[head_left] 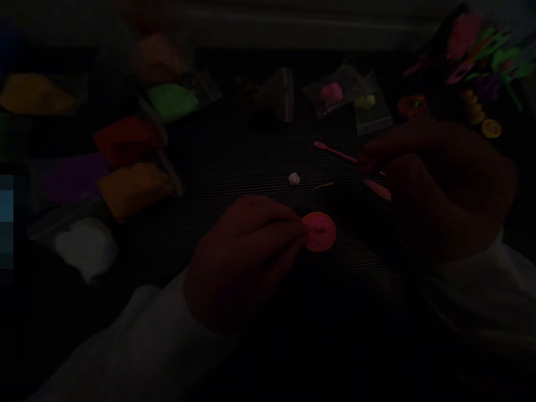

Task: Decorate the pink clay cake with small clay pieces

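The view is very dark. My left hand (255,251) pinches the left edge of a small round clay disc (324,237), pink inside with an orange rim. To the right, my right hand (448,184) hovers with fingers curved and the thumb a little apart from them; I make out nothing between them. Under and beside its fingertips lie a thin pink modelling tool (335,152) and a second, flatter pink tool (376,188). Just above the disc rest a small white clay ball (294,179) and a thin orange strand (324,186).
On the left lie bags of clay: white (86,248), orange (134,190), red (125,139), purple (75,177) and green (172,101). Small bags with pink (330,92) and yellow clay (364,101) sit at the back. Colourful clay figures (508,61) stand far right on the dark ridged table (234,167).
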{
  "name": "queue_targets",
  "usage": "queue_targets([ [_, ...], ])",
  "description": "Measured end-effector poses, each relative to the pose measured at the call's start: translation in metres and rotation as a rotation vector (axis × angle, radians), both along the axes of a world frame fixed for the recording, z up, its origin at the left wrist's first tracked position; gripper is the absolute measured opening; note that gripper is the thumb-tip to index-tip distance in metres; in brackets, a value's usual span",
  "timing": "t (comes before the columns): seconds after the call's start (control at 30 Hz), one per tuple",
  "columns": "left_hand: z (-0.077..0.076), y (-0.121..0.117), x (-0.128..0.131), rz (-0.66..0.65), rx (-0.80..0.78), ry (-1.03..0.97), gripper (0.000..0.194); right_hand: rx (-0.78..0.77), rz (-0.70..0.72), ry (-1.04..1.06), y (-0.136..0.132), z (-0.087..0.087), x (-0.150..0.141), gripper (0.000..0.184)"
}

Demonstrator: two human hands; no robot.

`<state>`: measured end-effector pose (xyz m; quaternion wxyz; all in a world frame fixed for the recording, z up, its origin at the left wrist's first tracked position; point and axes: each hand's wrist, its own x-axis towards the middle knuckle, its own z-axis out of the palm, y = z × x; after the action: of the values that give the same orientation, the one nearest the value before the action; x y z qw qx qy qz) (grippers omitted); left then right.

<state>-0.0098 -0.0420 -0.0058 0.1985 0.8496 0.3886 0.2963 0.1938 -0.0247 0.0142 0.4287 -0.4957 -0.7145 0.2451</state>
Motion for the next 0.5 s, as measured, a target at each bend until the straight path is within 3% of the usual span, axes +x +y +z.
queue_targets([
  [0.27,0.002,0.000,0.001,-0.007,-0.030,0.078,0.011,-0.041,-0.017,-0.037,-0.001,0.005,-0.001,0.014],
  [0.33,0.001,0.000,0.000,-0.014,-0.027,0.083,0.011,-0.019,-0.030,0.005,-0.002,0.003,-0.005,0.014],
  [0.43,0.000,0.000,0.000,-0.015,-0.022,0.083,0.011,0.041,-0.087,0.133,-0.002,-0.001,-0.012,0.029],
  [0.5,0.000,0.000,0.000,-0.014,-0.026,0.081,0.012,0.036,-0.120,0.164,-0.001,-0.003,-0.013,0.028],
])
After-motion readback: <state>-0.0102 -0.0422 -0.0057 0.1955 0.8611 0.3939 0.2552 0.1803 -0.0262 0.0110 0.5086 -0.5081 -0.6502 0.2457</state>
